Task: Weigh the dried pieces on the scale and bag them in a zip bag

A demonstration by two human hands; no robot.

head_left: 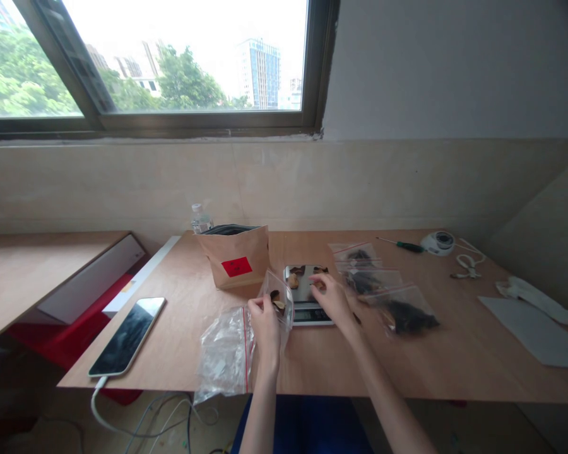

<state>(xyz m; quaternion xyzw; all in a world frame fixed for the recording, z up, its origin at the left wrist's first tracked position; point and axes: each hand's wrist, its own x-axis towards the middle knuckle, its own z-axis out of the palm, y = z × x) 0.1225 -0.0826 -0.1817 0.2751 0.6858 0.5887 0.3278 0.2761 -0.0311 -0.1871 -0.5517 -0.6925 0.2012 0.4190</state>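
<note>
Left hand [265,325] pinching small zip bag [280,301] open beside scale [307,296], right hand [330,296] fingers pinching a piece at 1 o'clock, for easy dropping in

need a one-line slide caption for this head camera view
Left hand holds a small clear bag open while the right hand reaches over dried pieces on a kitchen scale.

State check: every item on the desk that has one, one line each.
left hand: holding small zip bag, open
right hand: on scale, pieces on it
paper bag: upright, open
filled zip bags: lying flat
phone: screen dark, cable attached
</note>
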